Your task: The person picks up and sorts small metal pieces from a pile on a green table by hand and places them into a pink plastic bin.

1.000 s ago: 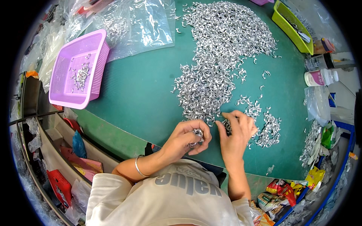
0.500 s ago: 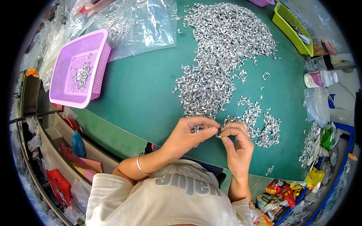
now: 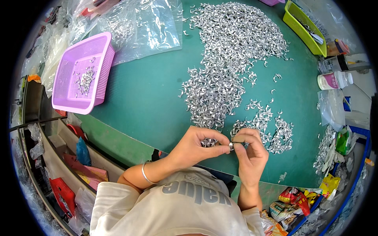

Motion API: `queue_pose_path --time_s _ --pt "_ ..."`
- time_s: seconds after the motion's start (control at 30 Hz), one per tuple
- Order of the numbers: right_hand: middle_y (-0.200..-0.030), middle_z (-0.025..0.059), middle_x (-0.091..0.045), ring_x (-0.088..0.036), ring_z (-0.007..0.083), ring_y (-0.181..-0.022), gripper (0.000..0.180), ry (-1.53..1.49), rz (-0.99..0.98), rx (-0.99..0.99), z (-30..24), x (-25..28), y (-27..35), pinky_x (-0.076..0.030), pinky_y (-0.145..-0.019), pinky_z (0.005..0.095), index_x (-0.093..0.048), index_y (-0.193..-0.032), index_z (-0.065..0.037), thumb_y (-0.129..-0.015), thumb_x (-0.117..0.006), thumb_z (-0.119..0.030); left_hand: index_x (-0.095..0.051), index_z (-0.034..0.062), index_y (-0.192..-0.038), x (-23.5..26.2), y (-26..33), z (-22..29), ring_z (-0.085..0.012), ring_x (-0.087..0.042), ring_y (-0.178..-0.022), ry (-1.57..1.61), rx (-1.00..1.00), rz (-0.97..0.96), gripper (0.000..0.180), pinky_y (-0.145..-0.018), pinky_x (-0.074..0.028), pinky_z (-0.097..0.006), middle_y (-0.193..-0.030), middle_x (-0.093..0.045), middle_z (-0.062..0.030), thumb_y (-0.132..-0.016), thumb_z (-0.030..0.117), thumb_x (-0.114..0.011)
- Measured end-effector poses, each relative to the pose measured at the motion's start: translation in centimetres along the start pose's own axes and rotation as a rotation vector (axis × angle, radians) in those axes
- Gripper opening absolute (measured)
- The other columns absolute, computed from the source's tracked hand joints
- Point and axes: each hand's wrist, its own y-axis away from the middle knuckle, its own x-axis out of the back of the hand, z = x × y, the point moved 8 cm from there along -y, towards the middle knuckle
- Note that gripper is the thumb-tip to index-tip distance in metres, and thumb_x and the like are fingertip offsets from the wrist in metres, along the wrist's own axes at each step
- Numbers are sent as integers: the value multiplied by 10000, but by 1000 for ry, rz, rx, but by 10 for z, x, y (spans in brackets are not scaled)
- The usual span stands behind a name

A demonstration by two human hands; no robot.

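Note:
Both hands meet over the near edge of the green table. Between their fingertips is a small, curved silver metal piece (image 3: pixel 231 145). My left hand (image 3: pixel 201 144) pinches it from the left with thumb and forefinger, while my right hand (image 3: pixel 252 151) grips it from the right with bent fingers and thumb. Fingertips cover much of the piece. Through the gap in my left hand more of these pieces show on the table. A large heap of the same crescent-shaped metal pieces (image 3: pixel 214 90) spreads beyond my hands, and a smaller scatter (image 3: pixel 281 135) lies right of them.
A purple plastic basket (image 3: pixel 103 78) with some metal pieces stands at the left. Clear plastic bags (image 3: pixel 153 31) lie behind it. On the right are a yellow-green basket (image 3: pixel 289 17), a white bottle with a purple label (image 3: pixel 334 80) and another pile of pieces (image 3: pixel 324 147).
My left thumb and forefinger have closed in on the piece at my right fingertips. More of its silver surface now shows between the hands. The heaps look the same.

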Motion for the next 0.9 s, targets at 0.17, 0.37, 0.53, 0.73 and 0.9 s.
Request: queue_pose_path --time_s 0.17,0.37,0.53,0.73,0.9 --pt "-899 88 -573 -497 202 -873 163 -72 22 -30 -1 2 4 -381 -767 294 -588 -860 30 -708 -647 29 -645 -23 -865 2 4 -2 -92 -581 -735 120 67 32 118 -665 -453 -218 -787 -646 -66 -767 41 -636" --pt "-825 86 -594 -510 204 -834 144 -55 -47 22 -8 -4 6 -385 -761 307 -589 -822 31 -694 -653 42 -648 -21 -813 3 6 8 -113 -565 -700 39 13 59 73 -629 -437 -232 -776 -635 -79 -744 -3 -631" --pt "-835 89 -598 -510 203 -831 156 -78 -46 28 -9 -4 7 -393 -750 307 -590 -819 29 -681 -654 63 -642 -22 -850 0 9 20 -73 -528 -701 -42 -185 21 106 -619 -416 -217 -773 -623 -42 -751 14 -643" --pt "-866 97 -592 -503 205 -843 233 -197 -34 -21 -6 -6 11 -391 -753 306 -580 -846 31 -641 -671 94 -644 -19 -817 1 11 17 -124 -563 -745 -11 -93 39 88 -667 -436 -246 -806 -628 -82 -732 -37 -631" --pt "-845 100 -593 -498 215 -823 246 -29 37 102 -17 -2 12 -393 -745 315 -579 -835 35 -618 -665 113 -648 -4 -827 -2 10 14 -88 -545 -742 43 -64 21 83 -659 -427 -227 -804 -627 -55 -747 -15 -631"
